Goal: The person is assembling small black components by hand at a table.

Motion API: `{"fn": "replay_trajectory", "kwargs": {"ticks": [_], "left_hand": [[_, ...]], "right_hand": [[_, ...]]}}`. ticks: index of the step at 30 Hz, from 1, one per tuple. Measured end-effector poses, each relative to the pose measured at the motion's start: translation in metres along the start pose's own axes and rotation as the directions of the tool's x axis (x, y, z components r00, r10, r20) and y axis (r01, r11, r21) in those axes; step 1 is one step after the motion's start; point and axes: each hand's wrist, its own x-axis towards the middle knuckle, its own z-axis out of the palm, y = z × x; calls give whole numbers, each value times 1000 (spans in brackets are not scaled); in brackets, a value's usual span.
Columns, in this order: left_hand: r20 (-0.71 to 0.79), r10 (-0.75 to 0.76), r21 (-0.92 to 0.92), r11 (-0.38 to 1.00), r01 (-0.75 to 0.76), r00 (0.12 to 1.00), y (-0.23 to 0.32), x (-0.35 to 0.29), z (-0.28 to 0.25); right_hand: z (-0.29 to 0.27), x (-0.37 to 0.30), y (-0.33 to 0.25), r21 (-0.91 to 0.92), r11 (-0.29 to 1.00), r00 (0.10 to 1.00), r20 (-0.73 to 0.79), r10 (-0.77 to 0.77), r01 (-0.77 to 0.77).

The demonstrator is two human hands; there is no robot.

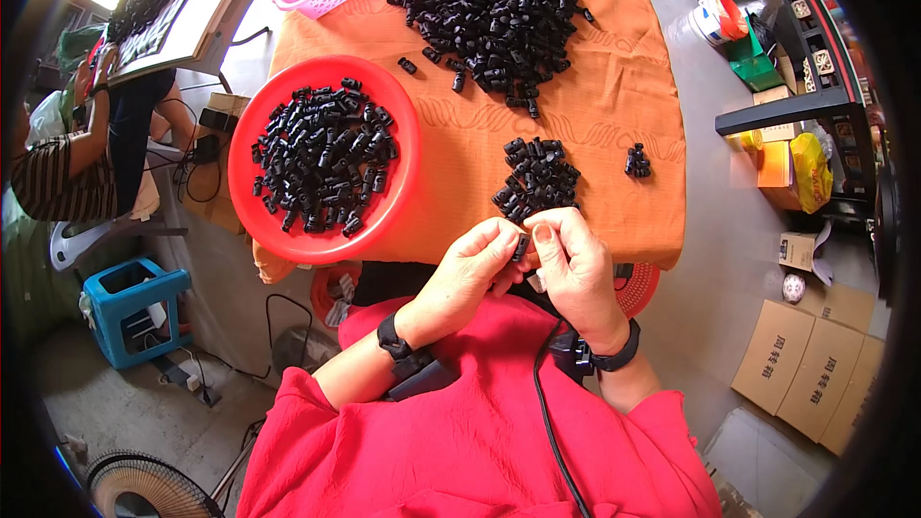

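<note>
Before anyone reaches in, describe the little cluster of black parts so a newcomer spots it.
Find the orange cloth. Near its right edge, right of the mid-sized black heap, sits the little cluster of black parts. It stands apart, with far fewer pieces than that heap or the red bowl.

passage between red bowl (410,129) and black pile (539,177), larger heap (494,24) beyond

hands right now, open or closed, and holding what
Left hand: closed, holding a small black part.
Right hand: curled close to that part; whether it grips anything cannot be told.
</note>
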Motion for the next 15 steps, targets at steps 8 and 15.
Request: {"fn": "replay_trajectory", "kwargs": {"ticks": [8, 15], "left_hand": [[-37, -31, 0, 1000, 31, 999, -2, -1, 1], [-30, -13, -56, 998, 11, 999, -6, -1, -1]], "right_hand": [[13, 4, 5, -306, 950, 972, -199, -128, 62], [18, 7, 2, -410, 907, 960, -207, -189, 90]]}}
